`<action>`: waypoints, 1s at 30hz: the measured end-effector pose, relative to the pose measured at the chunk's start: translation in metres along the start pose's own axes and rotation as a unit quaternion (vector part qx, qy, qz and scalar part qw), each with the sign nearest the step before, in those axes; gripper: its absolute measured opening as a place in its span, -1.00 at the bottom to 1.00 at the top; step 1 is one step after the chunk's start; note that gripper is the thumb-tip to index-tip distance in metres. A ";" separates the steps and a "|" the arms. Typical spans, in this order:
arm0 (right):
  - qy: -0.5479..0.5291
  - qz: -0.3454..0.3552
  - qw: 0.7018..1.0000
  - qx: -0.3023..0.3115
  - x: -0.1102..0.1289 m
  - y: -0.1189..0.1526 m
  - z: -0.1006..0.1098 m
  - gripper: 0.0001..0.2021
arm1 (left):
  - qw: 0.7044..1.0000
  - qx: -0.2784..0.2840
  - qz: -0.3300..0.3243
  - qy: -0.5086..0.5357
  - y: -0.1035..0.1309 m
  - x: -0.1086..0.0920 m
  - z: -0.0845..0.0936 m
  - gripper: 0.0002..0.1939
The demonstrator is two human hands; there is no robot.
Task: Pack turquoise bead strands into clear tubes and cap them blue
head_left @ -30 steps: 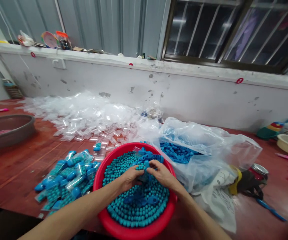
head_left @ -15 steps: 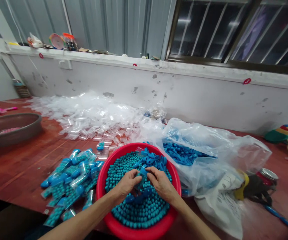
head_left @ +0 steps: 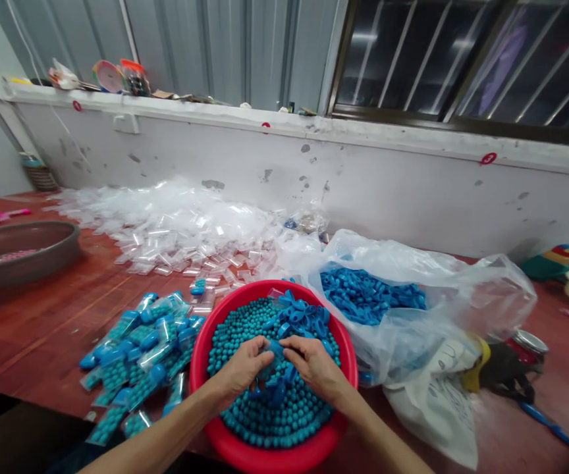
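Note:
Over the red basin (head_left: 348, 375), both hands meet around a small clear container with a blue cap (head_left: 275, 349). My left hand (head_left: 245, 368) pinches the container from the left, its fingers partly covering it. From the right, my right hand (head_left: 314, 365) has its thumb and forefinger closed on the blue cap. Teal beads (head_left: 242, 329) fill the basin, with loose blue caps (head_left: 304, 316) on top of them. Filled containers with blue caps (head_left: 141, 349) lie in a pile left of the basin.
Clear plastic containers (head_left: 176, 224) are heaped behind the basin. A plastic bag (head_left: 467, 296) of blue caps (head_left: 368, 296) lies at the right. A grey-brown basin (head_left: 62, 253) stands at the far left. A jar (head_left: 529, 345) and a cloth bag (head_left: 433, 408) are at the right.
The held container has tilted and sunk slightly, and my right fingers have shifted a little left and down over its cap. The view has moved slightly.

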State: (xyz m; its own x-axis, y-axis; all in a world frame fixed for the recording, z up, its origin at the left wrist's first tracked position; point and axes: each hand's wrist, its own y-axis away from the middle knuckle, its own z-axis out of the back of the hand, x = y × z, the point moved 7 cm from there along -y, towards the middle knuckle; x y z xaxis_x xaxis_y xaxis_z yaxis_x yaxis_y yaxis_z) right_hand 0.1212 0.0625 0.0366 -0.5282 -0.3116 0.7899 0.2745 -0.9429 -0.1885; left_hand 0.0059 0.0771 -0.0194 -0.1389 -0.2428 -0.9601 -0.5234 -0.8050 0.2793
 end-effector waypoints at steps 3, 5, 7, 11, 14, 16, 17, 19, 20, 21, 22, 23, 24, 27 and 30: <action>0.018 -0.012 0.999 0.038 -0.004 0.004 0.002 -0.80 | 1.000 -0.019 0.017 -0.001 0.002 0.004 0.005 -0.75; -0.002 -0.044 0.999 0.024 -0.011 0.006 0.007 -0.82 | 0.999 -0.026 0.016 0.014 0.003 0.004 0.008 -0.73; -0.067 -0.084 0.994 -0.011 -0.019 0.007 0.006 -0.83 | 0.999 -0.022 0.004 0.042 0.004 0.002 0.007 -0.70; -0.149 -0.114 0.980 -0.064 -0.020 0.005 -0.012 -0.83 | 0.996 -0.014 -0.033 0.083 0.005 -0.003 -0.004 -0.62; -0.138 -0.110 0.980 -0.088 -0.013 0.004 -0.017 -0.79 | 0.993 -0.028 -0.044 0.103 0.007 -0.004 -0.009 -0.54; -0.123 -0.099 0.984 -0.087 -0.009 0.004 -0.016 -0.78 | 0.992 -0.040 -0.041 0.112 0.008 -0.004 -0.009 -0.46; -0.116 -0.089 0.986 -0.081 -0.008 0.005 -0.016 -0.77 | 0.992 -0.045 -0.040 0.114 0.009 -0.004 -0.009 -0.43; -0.112 -0.068 0.990 -0.055 -0.007 0.005 -0.017 -0.76 | 0.992 -0.057 -0.033 0.109 0.009 -0.003 -0.008 -0.42; -0.117 -0.061 0.990 -0.040 -0.007 0.006 -0.018 -0.76 | 0.992 -0.064 -0.028 0.105 0.010 -0.003 -0.009 -0.44; -0.122 -0.056 0.991 -0.026 -0.008 0.007 -0.020 -0.75 | 0.992 -0.071 -0.021 0.102 0.010 -0.003 -0.009 -0.46; -0.123 -0.051 0.991 -0.014 -0.008 0.008 -0.021 -0.75 | 0.992 -0.078 -0.014 0.101 0.011 -0.003 -0.010 -0.50; -0.118 -0.044 0.992 -0.005 -0.008 0.009 -0.021 -0.75 | 0.991 -0.085 -0.008 0.101 0.011 -0.002 -0.010 -0.53; -0.108 -0.035 0.994 0.001 -0.006 0.010 -0.020 -0.76 | 0.991 -0.091 -0.004 0.101 0.012 -0.002 -0.010 -0.55; -0.077 0.004 0.997 0.026 0.001 0.011 -0.011 -0.80 | 0.993 -0.084 0.001 0.082 0.015 -0.004 -0.010 -0.59; -0.136 -0.034 0.989 0.053 -0.008 0.006 -0.004 -0.80 | 0.998 -0.021 0.002 0.055 0.016 -0.005 -0.013 -0.57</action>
State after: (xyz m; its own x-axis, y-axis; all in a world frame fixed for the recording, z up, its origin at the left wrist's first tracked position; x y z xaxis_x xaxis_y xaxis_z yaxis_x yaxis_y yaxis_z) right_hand 0.1241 0.0586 0.0272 -0.3173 -0.1917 0.9287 0.3355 -0.9387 -0.0791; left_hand 0.0089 0.0582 -0.0096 -0.0466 -0.3029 -0.9519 -0.4867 -0.8253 0.2864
